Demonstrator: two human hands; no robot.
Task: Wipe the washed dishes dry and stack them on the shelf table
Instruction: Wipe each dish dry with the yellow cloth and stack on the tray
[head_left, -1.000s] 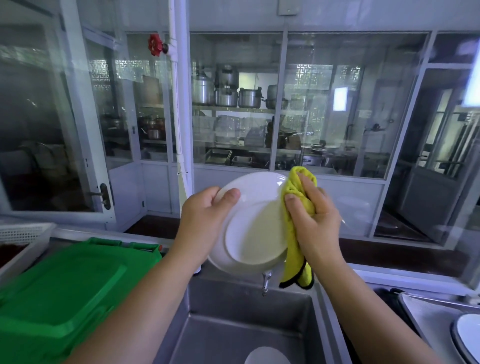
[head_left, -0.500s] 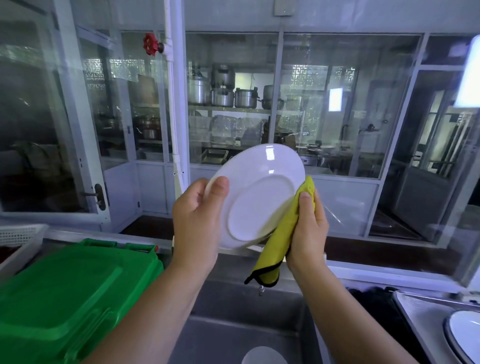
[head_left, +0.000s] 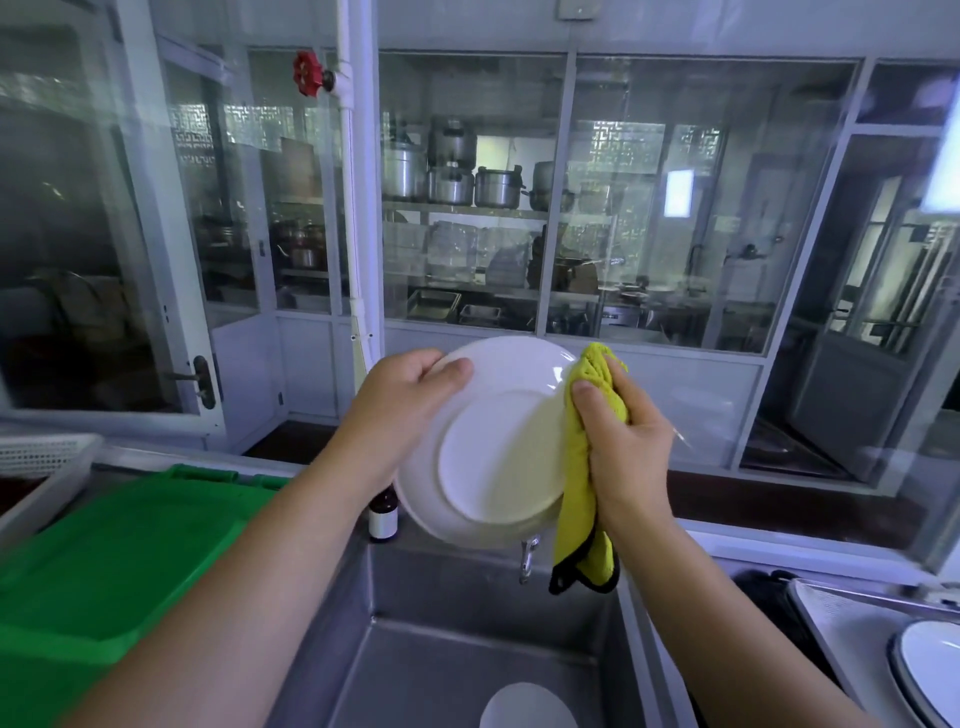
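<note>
Shifted: yellow cloth (head_left: 579, 493), now higher on plate (head_left: 493, 457) rim, above sink (head_left: 467, 649). My left hand (head_left: 400, 410) grips plate; my right hand (head_left: 623, 452) clutches cloth.

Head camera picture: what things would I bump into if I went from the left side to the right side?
Green lid → bottle → held plate → cloth → rimmed plate.

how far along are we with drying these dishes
Done: possibly one, the dark-rimmed plate lying on the steel surface at right, though I cannot tell if it was wiped. In hand: the left hand holds a white plate over the sink by its rim, underside toward the camera, while the right hand presses a yellow cloth on its right edge. Left: at least the white dish in the sink, then stacking.
</note>
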